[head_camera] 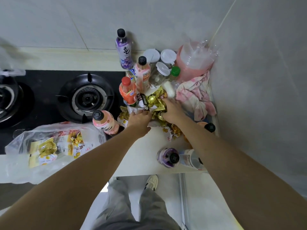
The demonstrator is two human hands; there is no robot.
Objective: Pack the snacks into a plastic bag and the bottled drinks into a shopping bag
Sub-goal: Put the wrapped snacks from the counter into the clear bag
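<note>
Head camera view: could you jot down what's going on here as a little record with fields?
Setting: kitchen counter beside a gas stove
Left hand: reaching into the snack pile, on a packet
Right hand: gripping gold-wrapped snacks in the same pile
Plastic bag: lying on the counter's left part, some snack packets already inside
Bottled drinks: purple bottle by the wall, orange bottle and pink bottle near the stove, none packed
Shopping bag: not visible
</note>
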